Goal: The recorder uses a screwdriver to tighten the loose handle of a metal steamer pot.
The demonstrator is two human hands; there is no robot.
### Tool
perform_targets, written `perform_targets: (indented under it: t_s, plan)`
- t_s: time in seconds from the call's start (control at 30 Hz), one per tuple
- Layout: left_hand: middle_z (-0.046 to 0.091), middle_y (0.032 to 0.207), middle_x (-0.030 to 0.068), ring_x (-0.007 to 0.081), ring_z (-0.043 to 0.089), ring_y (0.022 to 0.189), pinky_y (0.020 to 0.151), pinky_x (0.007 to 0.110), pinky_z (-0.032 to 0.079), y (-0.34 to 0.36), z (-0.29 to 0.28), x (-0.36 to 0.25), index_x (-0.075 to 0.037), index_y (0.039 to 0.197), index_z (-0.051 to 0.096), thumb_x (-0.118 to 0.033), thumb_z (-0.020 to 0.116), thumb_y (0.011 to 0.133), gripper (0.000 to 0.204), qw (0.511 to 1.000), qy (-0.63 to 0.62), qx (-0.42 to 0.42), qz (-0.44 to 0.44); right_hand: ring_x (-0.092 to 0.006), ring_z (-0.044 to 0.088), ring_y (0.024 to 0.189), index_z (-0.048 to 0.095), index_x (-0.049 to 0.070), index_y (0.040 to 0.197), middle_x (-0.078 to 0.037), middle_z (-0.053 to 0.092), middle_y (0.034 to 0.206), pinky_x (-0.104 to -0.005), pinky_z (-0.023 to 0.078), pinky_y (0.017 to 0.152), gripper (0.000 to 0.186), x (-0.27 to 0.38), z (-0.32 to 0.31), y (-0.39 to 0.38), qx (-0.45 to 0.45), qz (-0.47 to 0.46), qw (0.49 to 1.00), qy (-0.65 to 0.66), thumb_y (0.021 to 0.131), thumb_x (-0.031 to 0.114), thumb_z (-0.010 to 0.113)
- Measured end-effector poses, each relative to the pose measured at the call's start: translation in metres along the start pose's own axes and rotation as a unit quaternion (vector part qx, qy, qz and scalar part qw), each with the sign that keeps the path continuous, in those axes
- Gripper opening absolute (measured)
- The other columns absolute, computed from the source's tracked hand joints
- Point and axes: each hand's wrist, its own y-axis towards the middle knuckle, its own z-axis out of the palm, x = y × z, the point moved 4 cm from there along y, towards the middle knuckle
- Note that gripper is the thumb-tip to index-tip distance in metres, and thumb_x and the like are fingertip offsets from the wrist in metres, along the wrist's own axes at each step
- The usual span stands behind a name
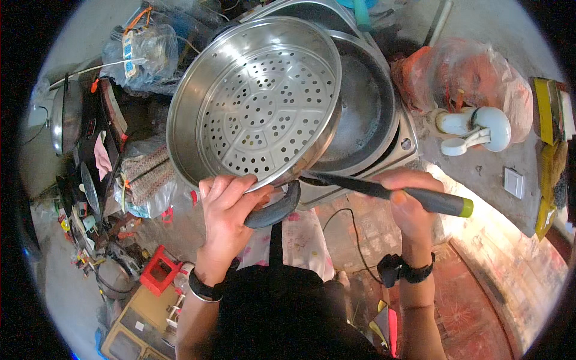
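Your left hand (225,207) has its fingers (231,183) curled shut over the rim of the steamer basket (258,102), just above the dark handle (276,207) that sticks out under your palm. The basket is tilted toward you, so you look straight into it: a shiny steel bowl with a floor full of round holes, and nothing lying inside.

Your right hand (408,201) is closed around a dark knife handle with a yellow-green end (438,203); the blade (333,180) runs left from your fingers (399,198) and passes under the basket's lower edge. Whether it touches the steel cannot be told.

Behind the basket, beyond your right fingers, sits a wide pot (363,102), partly covered by the basket; its visible inside is bare dark metal with a dull film.

Further right of your right hand, on the grey surface (480,174), lies a white plastic fitting (477,129) in front of a pinkish plastic bag (474,75) whose contents are too blurred to tell. Far left of your left fingers, clear bags (144,51) hold tangled odds and ends.
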Motion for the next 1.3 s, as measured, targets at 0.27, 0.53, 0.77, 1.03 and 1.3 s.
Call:
perform_targets:
  t_s: [0.27,0.53,0.77,1.03,1.3]
  plan:
    - [0.059,0.092,-0.0022,0.0177,0.054,0.088,0.081,0.039,0.034,-0.004,0.013,0.018,-0.012,0.084,0.069,-0.012,0.072,0.060,0.025,0.999,0.001,0.010,0.035,-0.0228,0.066,0.085,0.068,0.001,0.092,-0.012,0.068,0.092,-0.0319,0.052,0.077,0.019,0.002,0.023,0.004,0.060,0.075,0.995,-0.026,0.074,0.008,0.066]
    - [0.056,0.119,-0.0006,0.0237,0.042,0.121,0.104,0.062,0.014,-0.020,0.062,0.062,-0.016,0.081,0.071,-0.009,0.069,0.063,0.019,0.999,0.023,0.020,-0.028,-0.0280,0.066,0.088,0.058,-0.007,0.105,-0.017,0.063,0.098,-0.0341,0.054,0.079,0.026,-0.023,0.036,0.002,-0.039,0.174,0.976,0.125,0.084,0.008,0.062]
    - [0.052,0.126,0.0029,0.0275,0.039,0.126,0.105,0.063,0.011,-0.033,0.089,0.082,-0.018,0.079,0.071,-0.011,0.066,0.061,0.020,0.999,0.030,0.002,-0.036,-0.0156,0.063,0.085,0.062,-0.001,0.099,-0.009,0.065,0.093,-0.0263,0.051,0.075,0.024,-0.042,0.048,0.003,-0.037,0.201,0.978,-0.049,0.076,0.001,0.069]
    - [0.052,0.120,0.0136,0.0326,0.040,0.124,0.102,0.056,0.028,-0.075,0.072,0.070,-0.011,0.102,0.063,-0.002,0.063,0.072,0.032,0.993,-0.054,-0.059,-0.091,-0.0124,0.063,0.077,0.067,0.003,0.092,-0.008,0.067,0.088,-0.0240,0.049,0.069,0.018,-0.044,0.048,0.005,0.001,0.166,0.962,-0.217,0.074,0.005,0.070]
    - [0.054,0.116,0.0143,0.0258,0.057,0.104,0.085,0.038,0.050,-0.086,0.116,0.031,-0.003,0.115,0.046,-0.015,0.052,0.092,0.026,0.449,-0.753,-0.076,-0.475,-0.0191,0.067,0.078,0.067,0.004,0.092,-0.011,0.068,0.087,-0.0286,0.052,0.070,0.019,-0.047,0.065,0.008,0.091,0.112,0.956,-0.255,0.073,0.005,0.069]
